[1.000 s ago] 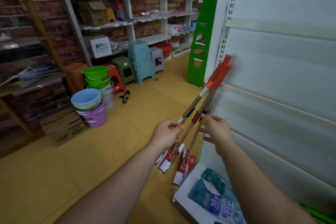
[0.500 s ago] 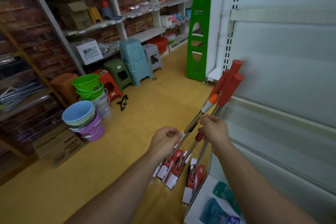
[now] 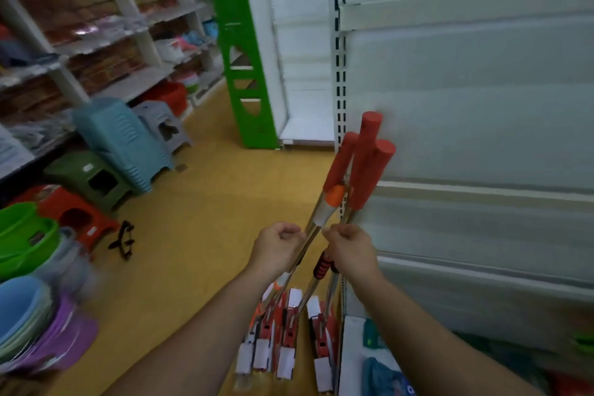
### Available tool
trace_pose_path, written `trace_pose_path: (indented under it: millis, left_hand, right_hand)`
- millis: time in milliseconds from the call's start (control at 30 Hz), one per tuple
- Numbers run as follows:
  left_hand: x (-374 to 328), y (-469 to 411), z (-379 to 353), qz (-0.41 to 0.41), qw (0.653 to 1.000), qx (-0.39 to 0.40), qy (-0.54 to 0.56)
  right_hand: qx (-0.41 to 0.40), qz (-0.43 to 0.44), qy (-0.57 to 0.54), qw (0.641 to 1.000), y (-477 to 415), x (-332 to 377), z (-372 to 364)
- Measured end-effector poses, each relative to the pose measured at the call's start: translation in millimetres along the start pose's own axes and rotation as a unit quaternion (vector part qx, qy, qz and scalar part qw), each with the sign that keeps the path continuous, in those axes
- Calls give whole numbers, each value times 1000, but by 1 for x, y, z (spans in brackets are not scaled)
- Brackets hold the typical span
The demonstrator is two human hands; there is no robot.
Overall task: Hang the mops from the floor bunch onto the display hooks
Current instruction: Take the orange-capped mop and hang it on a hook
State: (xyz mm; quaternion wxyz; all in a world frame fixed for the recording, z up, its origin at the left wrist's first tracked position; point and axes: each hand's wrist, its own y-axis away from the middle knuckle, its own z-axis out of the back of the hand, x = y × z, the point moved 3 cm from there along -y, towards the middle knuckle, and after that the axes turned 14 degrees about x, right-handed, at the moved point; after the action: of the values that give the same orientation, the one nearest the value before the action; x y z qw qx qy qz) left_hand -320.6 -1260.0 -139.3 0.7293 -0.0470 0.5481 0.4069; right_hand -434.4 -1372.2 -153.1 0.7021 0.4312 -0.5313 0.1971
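The white display wall [image 3: 466,106] fills the space to the right of and above the fingers [image 3: 289,233], and its slotted upright [image 3: 337,74] rises just beyond them. The yellow floor [image 3: 199,228] spreads below and to their left. On that far side stands wall shelving [image 3: 106,26], with a green stand [image 3: 244,58] well beyond the fingers and stacked plastic stools [image 3: 128,145] and nested basins [image 3: 29,315] further left. The mops [image 3: 364,167] form one leaning bunch: red foam grips just above the fingers in front of the display wall, metal shafts crossing between the hands, heads with white tags on the floor straight below. The left hand [image 3: 278,247] is curled tight round one shaft, whose orange and white collar sits just above. The right hand [image 3: 348,251], just beside it, is clamped on the other shafts.
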Motion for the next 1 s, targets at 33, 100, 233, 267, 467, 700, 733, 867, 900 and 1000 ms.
trace_pose_path:
  millis: [33, 100, 233, 267, 467, 700, 733, 867, 900, 1000]
  left_hand:
    - [3, -14, 7, -5, 1000, 18, -9]
    - [10, -41, 21, -14, 998, 55, -23]
    - [21, -76, 47, -27, 987, 143, -68]
    - [24, -82, 54, -32, 983, 161, -76]
    - [30, -112, 73, -50, 963, 241, -110]
    - [29, -137, 66, -63, 944, 286, -150]
    - [29, -140, 64, -64, 943, 291, -148]
    - [27, -145, 56, -66, 935, 312, -153]
    - [27, -146, 53, -69, 933, 316, -158]
    - [27, -150, 48, -74, 929, 325, -161]
  right_hand:
    - [-19, -5, -5, 1000, -6, -1, -6]
    - [-59, -14, -21, 998, -16, -2, -20]
    - [-147, -47, -37, 987, -32, -2, -51]
    - [-161, -54, -38, 985, -33, -1, -59]
    - [-261, -94, -56, 959, -38, 13, -81]
    - [-307, -91, -97, 942, -59, 19, -87]
    - [-311, -93, -100, 940, -60, 21, -86]
    - [-313, -99, -107, 939, -64, 19, -82]
    - [-314, -97, -104, 939, -65, 18, -82]
    - [-312, -91, -97, 941, -68, 18, -82]
